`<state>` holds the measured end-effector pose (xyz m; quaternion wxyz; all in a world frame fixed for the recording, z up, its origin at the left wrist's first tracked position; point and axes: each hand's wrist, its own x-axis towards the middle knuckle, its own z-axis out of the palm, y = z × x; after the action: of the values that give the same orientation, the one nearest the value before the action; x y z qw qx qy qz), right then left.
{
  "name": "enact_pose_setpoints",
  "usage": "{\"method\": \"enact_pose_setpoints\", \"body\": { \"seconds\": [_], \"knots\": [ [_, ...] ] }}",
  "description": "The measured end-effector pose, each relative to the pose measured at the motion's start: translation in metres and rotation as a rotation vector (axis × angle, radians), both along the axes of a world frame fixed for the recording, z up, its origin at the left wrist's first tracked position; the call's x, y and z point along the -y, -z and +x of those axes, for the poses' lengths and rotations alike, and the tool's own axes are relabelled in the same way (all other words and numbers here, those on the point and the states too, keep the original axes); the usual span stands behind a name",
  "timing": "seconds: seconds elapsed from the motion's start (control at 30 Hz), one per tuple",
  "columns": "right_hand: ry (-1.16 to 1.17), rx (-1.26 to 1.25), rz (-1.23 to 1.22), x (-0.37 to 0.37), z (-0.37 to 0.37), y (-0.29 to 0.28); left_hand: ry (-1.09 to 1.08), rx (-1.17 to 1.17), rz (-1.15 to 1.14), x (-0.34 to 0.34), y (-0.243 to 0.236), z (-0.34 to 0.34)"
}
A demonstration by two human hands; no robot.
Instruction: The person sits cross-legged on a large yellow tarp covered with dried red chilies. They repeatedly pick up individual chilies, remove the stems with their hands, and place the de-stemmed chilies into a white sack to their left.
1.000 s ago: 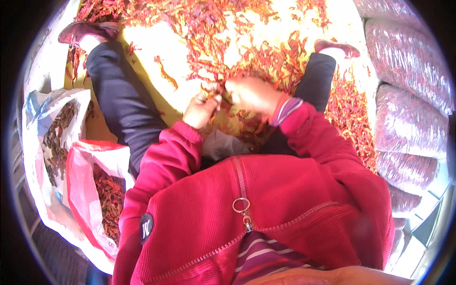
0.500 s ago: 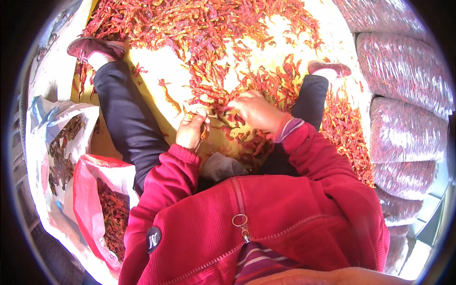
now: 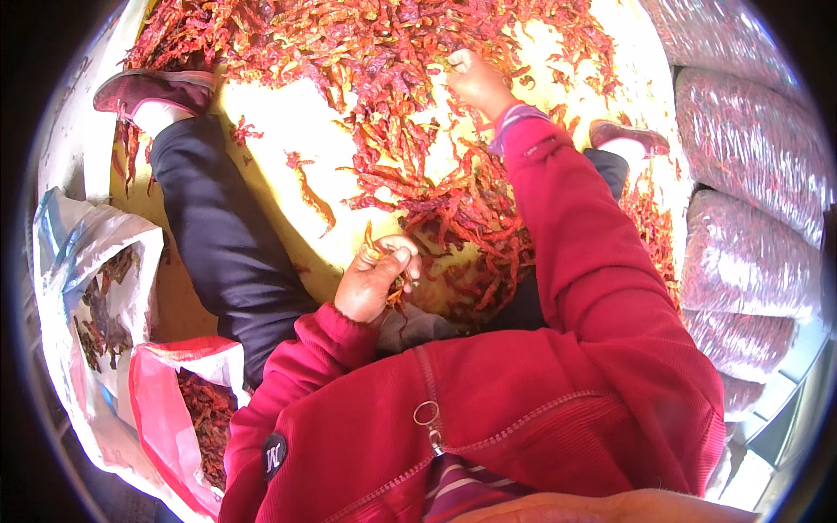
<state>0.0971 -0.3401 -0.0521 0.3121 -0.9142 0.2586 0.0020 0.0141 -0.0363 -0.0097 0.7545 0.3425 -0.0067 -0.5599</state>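
Observation:
Dried red chillies (image 3: 384,44) lie in a broad spread over a bright yellow sheet (image 3: 288,105), with a looser heap (image 3: 488,218) between my legs. Close to my lap, my left hand (image 3: 377,277) is closed around a few yellowish-orange dried chillies (image 3: 373,244), whose ends stick out above and below the fingers. My right arm is stretched far forward. At its end my right hand (image 3: 478,80) is over the near side of the big spread, thumb and fingers drawn together; what they pinch, if anything, is too small to make out.
To my left stand two open sacks, a white one (image 3: 144,234) with brownish dried pieces and a red-and-white one (image 3: 166,418) holding darker red chillies. Stacked clear plastic bags (image 3: 754,157) filled with red contents line the right side. My legs (image 3: 218,209) lie spread around the heap.
My right hand has moved forward and away from the left hand, up to the large spread. The left hand has drawn back slightly toward my lap, still holding chillies.

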Motion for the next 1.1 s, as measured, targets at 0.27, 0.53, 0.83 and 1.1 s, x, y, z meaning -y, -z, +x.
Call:
{"method": "enact_pose_setpoints", "body": {
  "seconds": [0.27, 0.53, 0.83, 1.1],
  "knots": [
    [0.103, -0.132, -0.148, -0.001, 0.002, 0.001, 0.007, -0.037, 0.053, 0.0, 0.007, -0.004],
    [0.007, 0.293, 0.537, -0.005, -0.043, -0.015, -0.049, 0.113, 0.079, 0.004, 0.02, -0.01],
    [-0.163, 0.024, 0.914, -0.139, -0.071, -0.09, -0.03, 0.059, 0.113, -0.001, 0.028, -0.017],
    [-1.076, 0.281, 0.364, -0.334, 0.043, -0.185, -0.128, 0.08, 0.026, -0.007, 0.042, -0.021]
  ]
}}
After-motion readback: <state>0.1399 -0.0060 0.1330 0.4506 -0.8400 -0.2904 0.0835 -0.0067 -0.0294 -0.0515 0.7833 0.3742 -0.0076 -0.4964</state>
